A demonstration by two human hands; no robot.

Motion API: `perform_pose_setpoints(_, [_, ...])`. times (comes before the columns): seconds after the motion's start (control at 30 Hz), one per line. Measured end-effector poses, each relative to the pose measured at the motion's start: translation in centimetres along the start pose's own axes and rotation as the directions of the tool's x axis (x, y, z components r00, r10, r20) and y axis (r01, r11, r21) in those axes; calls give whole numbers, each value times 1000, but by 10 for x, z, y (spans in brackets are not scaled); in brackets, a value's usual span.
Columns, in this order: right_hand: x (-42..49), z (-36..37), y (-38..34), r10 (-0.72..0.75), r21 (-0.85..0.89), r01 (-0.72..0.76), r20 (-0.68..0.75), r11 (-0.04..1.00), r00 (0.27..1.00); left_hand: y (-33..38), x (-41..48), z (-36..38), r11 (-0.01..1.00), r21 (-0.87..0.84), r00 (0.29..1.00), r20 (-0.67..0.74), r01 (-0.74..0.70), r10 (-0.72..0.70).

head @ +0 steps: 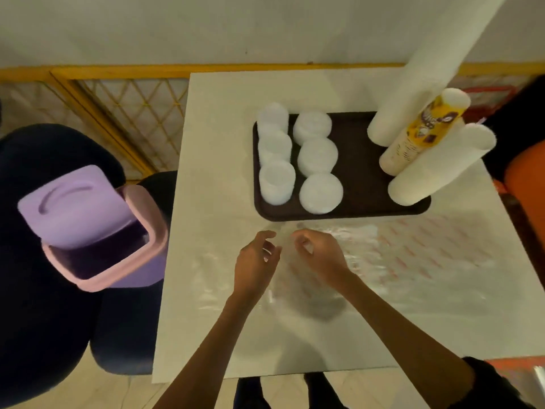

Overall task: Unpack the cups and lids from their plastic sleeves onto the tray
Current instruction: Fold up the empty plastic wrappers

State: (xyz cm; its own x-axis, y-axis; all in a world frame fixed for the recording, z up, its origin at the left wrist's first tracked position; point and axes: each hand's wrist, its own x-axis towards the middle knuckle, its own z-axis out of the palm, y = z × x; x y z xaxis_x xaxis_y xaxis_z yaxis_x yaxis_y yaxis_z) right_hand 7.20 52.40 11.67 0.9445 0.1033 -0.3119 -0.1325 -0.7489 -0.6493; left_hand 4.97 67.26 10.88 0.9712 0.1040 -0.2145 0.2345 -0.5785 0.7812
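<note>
My left hand (256, 261) and right hand (321, 255) both pinch clear plastic sleeve (298, 293), lying on white table (224, 143) just before brown tray (359, 160). Lid stacks (318, 157) on tray's left, tall cup stacks (439, 166) on its right.

Single head-worn wide-angle view, looking steeply down, close over the table (224, 160)

left hand (256, 262) pinches plastic sleeve (286, 271) | right hand (321, 255) pinches it | forearms converge
</note>
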Motion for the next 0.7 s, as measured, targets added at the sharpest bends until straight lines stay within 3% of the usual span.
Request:
perform_pose_setpoints(0.27, [3, -40, 71, -83, -399, 114, 95, 910, 992, 35, -22, 60, 998, 21, 997, 48, 64, -65])
perform_pose_setpoints(0.43, [20, -32, 83, -212, -407, 245, 126, 880, 969, 34, -31, 67, 995, 53, 996, 16, 87, -88])
perform_pose_setpoints(0.57, [32, -28, 76, -220, -455, 270, 161, 848, 962, 28, -35, 62, 992, 63, 994, -22, 112, -111])
perform_pose_setpoints(0.7, [40, -27, 71, -280, -493, 271, 57, 827, 958, 21, -36, 54, 989, 65, 990, -46, 134, -131])
